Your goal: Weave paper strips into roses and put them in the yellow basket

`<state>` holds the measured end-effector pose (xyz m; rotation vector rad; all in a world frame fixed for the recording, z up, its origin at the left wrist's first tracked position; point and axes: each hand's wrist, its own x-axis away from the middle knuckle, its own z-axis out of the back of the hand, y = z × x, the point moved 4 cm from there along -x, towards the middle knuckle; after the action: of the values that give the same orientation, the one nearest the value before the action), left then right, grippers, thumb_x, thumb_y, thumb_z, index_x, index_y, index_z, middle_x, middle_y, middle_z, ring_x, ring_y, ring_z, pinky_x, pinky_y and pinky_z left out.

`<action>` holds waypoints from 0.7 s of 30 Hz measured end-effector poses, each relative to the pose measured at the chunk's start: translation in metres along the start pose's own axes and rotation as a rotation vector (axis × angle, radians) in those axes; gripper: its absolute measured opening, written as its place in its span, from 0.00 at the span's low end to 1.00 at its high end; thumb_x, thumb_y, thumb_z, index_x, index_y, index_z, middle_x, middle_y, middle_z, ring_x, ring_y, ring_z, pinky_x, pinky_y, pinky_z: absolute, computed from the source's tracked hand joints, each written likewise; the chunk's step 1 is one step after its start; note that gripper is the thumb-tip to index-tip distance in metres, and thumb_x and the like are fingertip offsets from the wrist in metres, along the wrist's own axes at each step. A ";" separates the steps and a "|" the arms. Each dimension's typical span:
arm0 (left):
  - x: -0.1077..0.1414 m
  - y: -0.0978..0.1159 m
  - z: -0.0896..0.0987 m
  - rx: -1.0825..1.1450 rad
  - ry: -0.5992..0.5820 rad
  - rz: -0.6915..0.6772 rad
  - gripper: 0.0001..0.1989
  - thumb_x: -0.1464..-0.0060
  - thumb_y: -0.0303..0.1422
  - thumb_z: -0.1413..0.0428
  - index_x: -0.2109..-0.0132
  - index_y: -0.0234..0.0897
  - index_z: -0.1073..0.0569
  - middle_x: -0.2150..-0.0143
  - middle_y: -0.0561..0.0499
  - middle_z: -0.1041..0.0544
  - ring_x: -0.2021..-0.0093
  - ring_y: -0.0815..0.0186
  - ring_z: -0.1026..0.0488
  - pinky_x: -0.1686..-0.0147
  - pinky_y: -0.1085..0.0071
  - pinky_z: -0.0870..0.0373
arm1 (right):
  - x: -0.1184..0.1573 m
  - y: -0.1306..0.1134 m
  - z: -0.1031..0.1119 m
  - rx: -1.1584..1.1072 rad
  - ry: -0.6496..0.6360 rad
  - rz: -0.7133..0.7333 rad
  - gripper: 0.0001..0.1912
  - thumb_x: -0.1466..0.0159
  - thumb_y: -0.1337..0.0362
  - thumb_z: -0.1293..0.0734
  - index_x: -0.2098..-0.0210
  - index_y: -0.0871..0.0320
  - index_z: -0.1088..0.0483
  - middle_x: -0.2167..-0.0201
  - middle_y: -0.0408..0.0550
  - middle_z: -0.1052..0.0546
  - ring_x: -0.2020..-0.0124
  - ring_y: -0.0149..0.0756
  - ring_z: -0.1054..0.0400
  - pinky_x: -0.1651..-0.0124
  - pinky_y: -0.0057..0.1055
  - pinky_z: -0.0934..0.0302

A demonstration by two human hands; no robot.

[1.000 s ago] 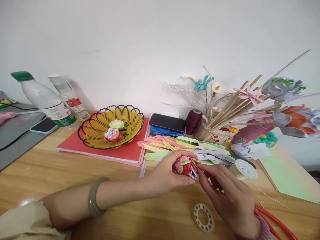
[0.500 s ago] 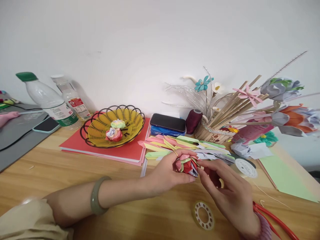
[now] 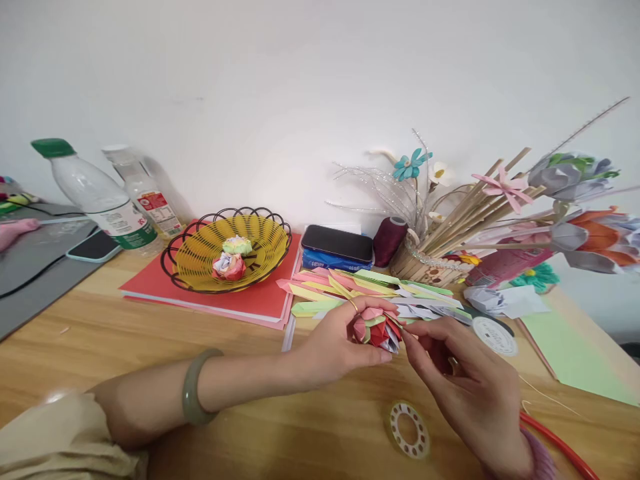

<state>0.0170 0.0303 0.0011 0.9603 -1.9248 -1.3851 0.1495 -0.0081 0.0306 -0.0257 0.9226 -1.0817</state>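
Observation:
My left hand (image 3: 333,343) is wrapped round a folded paper flower (image 3: 379,330) with pink, green, red and white petals. At the flower's right side, my right hand (image 3: 457,377) pinches with thumb and forefinger at a petal's edge; the fingertips cover the exact spot. Just behind the flower lie many folded paper strips (image 3: 320,293) in pink, yellow, green and white. A roll of tape (image 3: 409,430) rests on the wood below my hands.
A yellow basket (image 3: 270,250) with two paper flowers (image 3: 229,265) stands on red paper (image 3: 145,283). Behind are a phone (image 3: 337,245), a maroon thread spool (image 3: 389,241) and a stick-filled pot (image 3: 430,270). Bottles (image 3: 113,213) stand left; red-handled scissors or a similar tool (image 3: 557,443) lies right.
My right fingertips have drawn slightly away to the right from the flower's side, still pinching. The left hand keeps its hold on the flower. The view has shifted a little.

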 end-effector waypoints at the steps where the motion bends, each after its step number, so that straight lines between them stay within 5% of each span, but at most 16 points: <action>1: 0.000 0.000 0.000 -0.005 -0.006 -0.005 0.24 0.62 0.25 0.41 0.54 0.35 0.34 0.65 0.52 0.33 0.66 0.70 0.36 0.64 0.73 0.41 | 0.000 0.000 0.000 0.004 0.001 0.002 0.05 0.42 0.69 0.37 0.66 0.55 0.33 0.79 0.39 0.34 0.83 0.24 0.44 0.82 0.23 0.48; 7: 0.001 -0.001 0.000 -0.045 -0.034 -0.037 0.22 0.59 0.25 0.42 0.54 0.37 0.35 0.64 0.52 0.32 0.66 0.70 0.36 0.64 0.73 0.40 | 0.000 0.004 -0.001 -0.045 -0.055 -0.051 0.03 0.41 0.68 0.37 0.68 0.55 0.32 0.80 0.40 0.32 0.83 0.25 0.42 0.82 0.23 0.47; 16: 0.001 -0.002 0.002 -0.135 -0.013 -0.036 0.22 0.58 0.26 0.43 0.52 0.36 0.35 0.66 0.52 0.34 0.68 0.71 0.39 0.67 0.73 0.42 | -0.006 0.018 -0.011 -0.335 -0.184 -0.356 0.07 0.40 0.60 0.39 0.71 0.56 0.34 0.78 0.41 0.29 0.78 0.28 0.35 0.77 0.22 0.40; 21: 0.001 -0.002 0.001 -0.132 -0.016 -0.043 0.22 0.58 0.26 0.43 0.52 0.36 0.35 0.65 0.52 0.34 0.68 0.71 0.39 0.67 0.73 0.41 | -0.005 0.014 -0.009 -0.215 -0.126 -0.274 0.06 0.40 0.62 0.39 0.70 0.56 0.34 0.78 0.41 0.28 0.80 0.27 0.36 0.79 0.22 0.41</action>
<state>0.0162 0.0296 -0.0012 0.9340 -1.8090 -1.5282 0.1537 0.0063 0.0219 -0.4039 0.9349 -1.2131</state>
